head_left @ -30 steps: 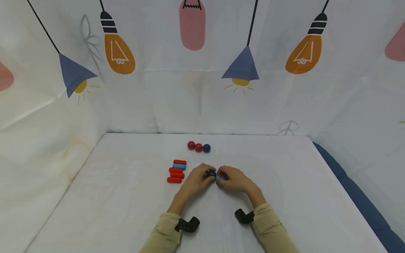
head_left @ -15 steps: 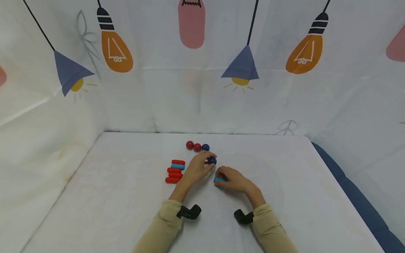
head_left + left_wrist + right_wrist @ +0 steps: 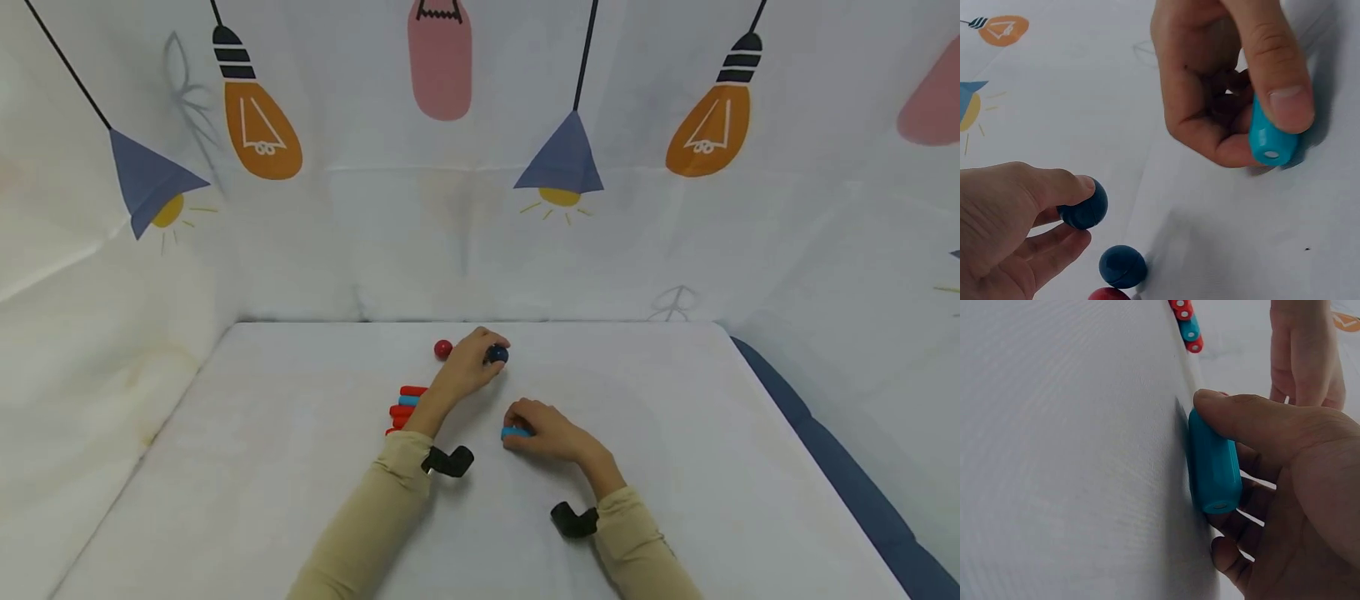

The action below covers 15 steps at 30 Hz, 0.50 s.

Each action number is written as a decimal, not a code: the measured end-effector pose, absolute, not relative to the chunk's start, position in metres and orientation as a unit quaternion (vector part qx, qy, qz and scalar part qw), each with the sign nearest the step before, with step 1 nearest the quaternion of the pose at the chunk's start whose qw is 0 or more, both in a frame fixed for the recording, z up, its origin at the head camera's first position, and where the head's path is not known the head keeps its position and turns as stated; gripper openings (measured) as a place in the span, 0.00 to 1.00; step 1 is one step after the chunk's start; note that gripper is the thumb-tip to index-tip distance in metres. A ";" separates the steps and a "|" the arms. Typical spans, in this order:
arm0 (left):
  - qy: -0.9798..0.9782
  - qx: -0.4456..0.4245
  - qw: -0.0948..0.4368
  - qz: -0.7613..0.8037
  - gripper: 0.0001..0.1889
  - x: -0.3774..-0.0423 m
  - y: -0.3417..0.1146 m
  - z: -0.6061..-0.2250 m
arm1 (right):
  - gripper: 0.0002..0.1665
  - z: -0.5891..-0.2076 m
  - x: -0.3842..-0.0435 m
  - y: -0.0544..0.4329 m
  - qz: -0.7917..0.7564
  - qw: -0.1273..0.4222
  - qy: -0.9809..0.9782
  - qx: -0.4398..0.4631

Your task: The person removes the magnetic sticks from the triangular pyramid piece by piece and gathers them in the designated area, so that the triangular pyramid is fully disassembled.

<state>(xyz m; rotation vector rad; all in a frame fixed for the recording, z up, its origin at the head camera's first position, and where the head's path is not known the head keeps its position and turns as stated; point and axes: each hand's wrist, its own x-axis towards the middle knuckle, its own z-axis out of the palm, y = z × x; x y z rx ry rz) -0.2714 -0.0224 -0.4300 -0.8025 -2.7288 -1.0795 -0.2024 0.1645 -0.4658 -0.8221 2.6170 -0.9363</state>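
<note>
Near the table's far side, my left hand (image 3: 468, 367) pinches a dark blue ball (image 3: 1083, 205) between thumb and fingers. Close by in the left wrist view lie a second dark blue ball (image 3: 1122, 266) and part of a red ball (image 3: 1109, 294). Another red ball (image 3: 443, 349) shows left of that hand in the head view. My right hand (image 3: 549, 433), lower and to the right, grips a light blue rod (image 3: 1215, 464) low over the white surface. The rod's end has a small pale spot.
Several red rods (image 3: 401, 411) and one light blue rod (image 3: 408, 401) lie in a stacked row left of centre, partly hidden by the left forearm. The white table (image 3: 300, 500) ends at a patterned cloth wall (image 3: 405, 250). Dark blue padding (image 3: 825, 450) runs along its right side.
My left hand has moved away from the right hand toward the far row of balls, carrying the dark blue ball. The right hand stays nearly in place with the light blue rod.
</note>
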 end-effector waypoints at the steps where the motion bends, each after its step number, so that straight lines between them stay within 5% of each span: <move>1: -0.897 -0.262 0.049 -0.353 0.16 -0.273 -0.023 -0.431 | 0.10 -0.467 -0.202 0.164 -0.324 0.123 0.895 -0.280; 15: -0.909 -0.282 0.028 -0.306 0.15 -0.293 -0.014 -0.428 | 0.12 -0.466 -0.202 0.163 -0.327 0.113 0.890 -0.298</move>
